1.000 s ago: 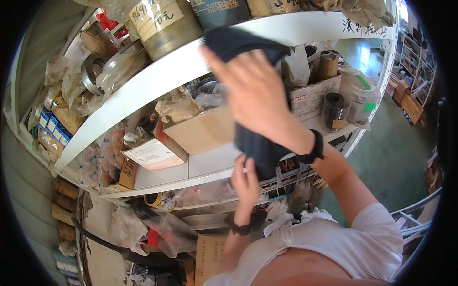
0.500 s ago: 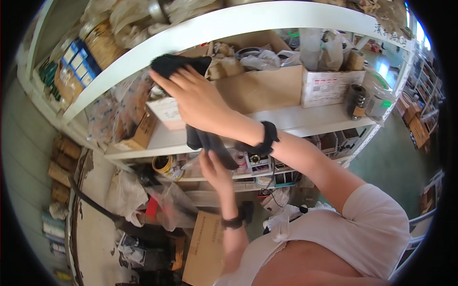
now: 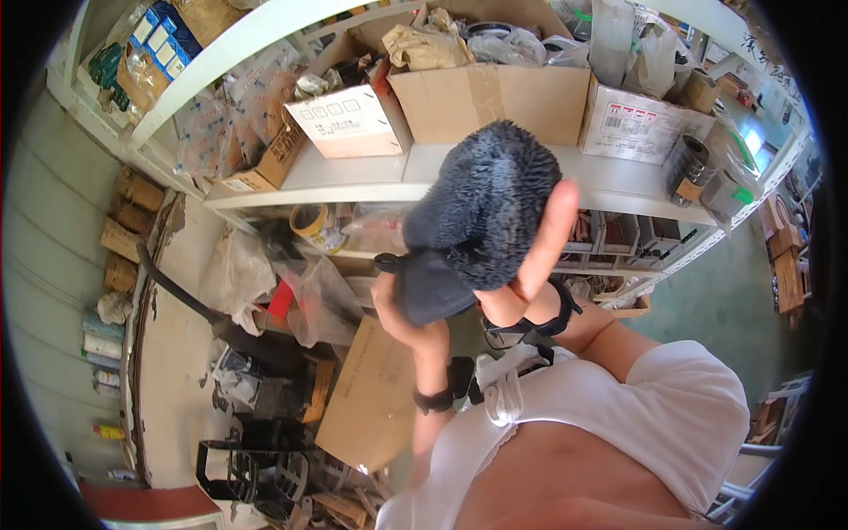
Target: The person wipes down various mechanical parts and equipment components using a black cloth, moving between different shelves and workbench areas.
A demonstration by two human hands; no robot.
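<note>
A dark grey-black plush-covered thing (image 3: pixel 499 199) with a smooth black fabric part (image 3: pixel 433 287) is raised in front of my chest, before the shelf. Its exact kind I cannot make out. My left hand (image 3: pixel 406 314) is closed on the smooth lower part, its thumb side against a small black tab. At the plush side, my right hand (image 3: pixel 534 265) grips the lower right edge. One finger of that hand points up along the pile, while the others are partly hidden behind the thing. Both wrists wear black bands.
Behind stands a white metal shelf (image 3: pixel 530 168) with cardboard boxes (image 3: pixel 490 102), a white-sided carton (image 3: pixel 349 124) and a dark roll (image 3: pixel 689 168). Below are small bins (image 3: pixel 618 234) and a yellow tub (image 3: pixel 314 225). A large flat carton (image 3: pixel 371 393) leans at lower left, near a black hose (image 3: pixel 181 291).
My right hand has come down from the upper shelf beam toward my chest. The plush thing is now closer, between both hands, its fluffy side showing. The view has shifted a little.
</note>
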